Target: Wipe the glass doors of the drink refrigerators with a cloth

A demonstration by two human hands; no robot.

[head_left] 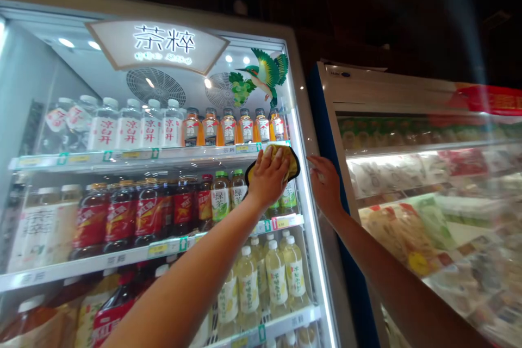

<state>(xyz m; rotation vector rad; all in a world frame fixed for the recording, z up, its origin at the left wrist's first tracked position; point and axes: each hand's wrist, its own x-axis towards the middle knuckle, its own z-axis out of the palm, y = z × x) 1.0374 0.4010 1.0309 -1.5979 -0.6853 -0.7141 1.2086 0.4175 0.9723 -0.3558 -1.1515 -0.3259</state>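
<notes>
My left hand [271, 174] presses a yellow cloth [292, 162] with a black edge flat against the glass door [196, 166] of a lit drinks cooler. The cloth lies at the height of the top shelf's right end, its far side partly covered by my fingers. To the right, my right hand [325, 182] is at the cooler's door frame [294, 60], its fingers pointing left and slightly bent, with nothing seen in them. Whether its fingertips touch the frame is hard to make out. Behind the glass near my left hand stand green-capped tea bottles [221, 196].
Clear water bottles [131, 128] and orange drinks [228, 128] line the top shelf. Dark red-labelled bottles [120, 215] and pale yellow drinks [248, 280] stand lower. A lit sign [159, 46] and a bird sticker [267, 73] sit above. A second cooler [367, 84] with packaged goods is at right.
</notes>
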